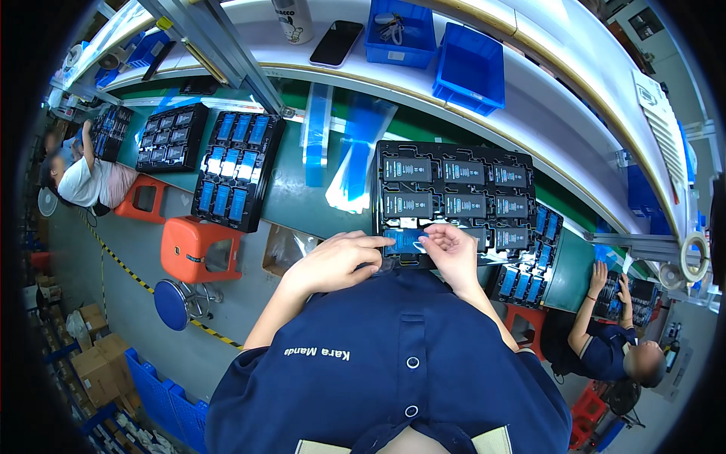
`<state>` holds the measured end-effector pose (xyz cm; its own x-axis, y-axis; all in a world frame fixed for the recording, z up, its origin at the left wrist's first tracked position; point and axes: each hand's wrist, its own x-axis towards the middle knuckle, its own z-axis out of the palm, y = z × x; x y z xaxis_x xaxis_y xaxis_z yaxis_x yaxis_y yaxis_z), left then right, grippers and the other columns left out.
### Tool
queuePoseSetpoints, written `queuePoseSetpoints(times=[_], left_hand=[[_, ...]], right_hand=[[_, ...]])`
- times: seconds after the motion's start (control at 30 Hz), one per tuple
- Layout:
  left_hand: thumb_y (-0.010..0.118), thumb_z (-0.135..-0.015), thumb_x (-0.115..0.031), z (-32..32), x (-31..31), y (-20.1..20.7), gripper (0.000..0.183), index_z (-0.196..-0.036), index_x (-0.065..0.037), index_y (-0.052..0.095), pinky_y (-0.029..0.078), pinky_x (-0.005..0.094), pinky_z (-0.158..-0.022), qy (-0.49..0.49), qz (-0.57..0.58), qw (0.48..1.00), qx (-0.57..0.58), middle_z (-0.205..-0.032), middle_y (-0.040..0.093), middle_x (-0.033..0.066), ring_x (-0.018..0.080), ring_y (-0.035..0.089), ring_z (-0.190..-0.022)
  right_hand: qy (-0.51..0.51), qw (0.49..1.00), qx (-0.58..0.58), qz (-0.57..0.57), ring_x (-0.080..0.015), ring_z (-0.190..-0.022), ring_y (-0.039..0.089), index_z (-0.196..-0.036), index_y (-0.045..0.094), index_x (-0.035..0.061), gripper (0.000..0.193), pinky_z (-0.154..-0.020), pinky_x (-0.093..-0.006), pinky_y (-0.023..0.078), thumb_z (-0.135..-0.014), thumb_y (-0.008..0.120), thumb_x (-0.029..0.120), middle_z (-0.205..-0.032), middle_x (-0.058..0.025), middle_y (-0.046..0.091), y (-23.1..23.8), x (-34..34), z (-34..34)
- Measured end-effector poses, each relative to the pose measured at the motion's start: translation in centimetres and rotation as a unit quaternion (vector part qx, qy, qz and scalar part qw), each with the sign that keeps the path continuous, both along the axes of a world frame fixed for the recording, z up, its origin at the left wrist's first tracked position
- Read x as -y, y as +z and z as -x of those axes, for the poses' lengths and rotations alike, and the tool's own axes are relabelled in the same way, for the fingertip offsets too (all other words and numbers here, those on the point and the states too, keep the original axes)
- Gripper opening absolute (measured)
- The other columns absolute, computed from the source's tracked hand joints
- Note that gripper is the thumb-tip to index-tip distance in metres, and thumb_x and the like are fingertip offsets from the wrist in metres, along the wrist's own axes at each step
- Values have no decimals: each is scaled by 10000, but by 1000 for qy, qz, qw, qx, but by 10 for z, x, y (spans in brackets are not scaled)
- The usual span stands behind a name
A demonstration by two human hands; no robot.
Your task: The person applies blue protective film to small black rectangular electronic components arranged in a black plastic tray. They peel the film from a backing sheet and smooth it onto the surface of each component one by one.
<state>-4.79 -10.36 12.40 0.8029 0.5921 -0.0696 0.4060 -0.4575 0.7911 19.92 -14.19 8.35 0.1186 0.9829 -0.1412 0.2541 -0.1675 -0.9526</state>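
Note:
In front of me lies a black tray (pixel 454 155) with rows of flat dark battery packs (pixel 463 172). The near-left pack carries a blue film (pixel 404 241). My left hand (pixel 340 261) rests at the left end of this pack, its index finger stretched out to the film and its palm down. At the other end, my right hand (pixel 450 251) pinches the film's right edge between thumb and index finger. A small pale loop shows just below those fingertips. The near-middle pack is partly hidden behind my right hand.
Blue film strips (pixel 352 163) lie on the green table (pixel 291 204) left of the tray. More trays with blue-covered packs (pixel 240 170) stand on both sides. Above runs a white shelf (pixel 529 83) with blue bins (pixel 470 68) and a phone (pixel 336 43). Co-workers sit far left and right.

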Motion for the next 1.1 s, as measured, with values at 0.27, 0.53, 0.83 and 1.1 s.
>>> queuePoseSetpoints(times=[0.27, 0.53, 0.83, 1.1], left_hand=[[634, -822, -135, -1, -1, -2, 83, -807, -54, 637, 466, 399, -864, -1, -8, 1000, -5, -1322, 574, 53, 261, 587, -907], [634, -812, -116, -1, 0, 1, 78, -819, -39, 639, 462, 398, -877, 4, -10, 1000, -4, -1293, 590, 78, 274, 594, -961], [614, -771, -6, 16, -15, 37, 126, -863, -65, 678, 350, 452, -1040, 28, 11, 984, 177, -1139, 645, 62, 279, 568, -1122], [541, -774, 71, 14, -16, 30, 221, -877, -35, 706, 254, 447, -1130, 97, 71, 948, 294, -1120, 645, 102, 301, 429, -1323]], right_hand=[[46, 991, 114, -45, -113, -597, 610, -979, 656, -17, 211, -580, -237, 509, -772, 696, -9, -763, -82, 638, 13, -4, 8], [82, 963, 246, -76, -168, -598, 571, -1100, 600, 18, 374, -565, -284, 481, -739, 691, -21, -899, -94, 585, 32, -8, 8], [177, 965, -191, -17, -172, -1131, 542, -1281, 529, 32, 385, -897, -301, 481, -916, 626, 105, -1271, -105, 515, 28, -26, 24], [205, 919, -333, 59, -143, -1105, 570, -1291, 487, 28, 470, -941, -289, 467, -860, 672, 0, -1198, -89, 592, 37, -44, 41]])
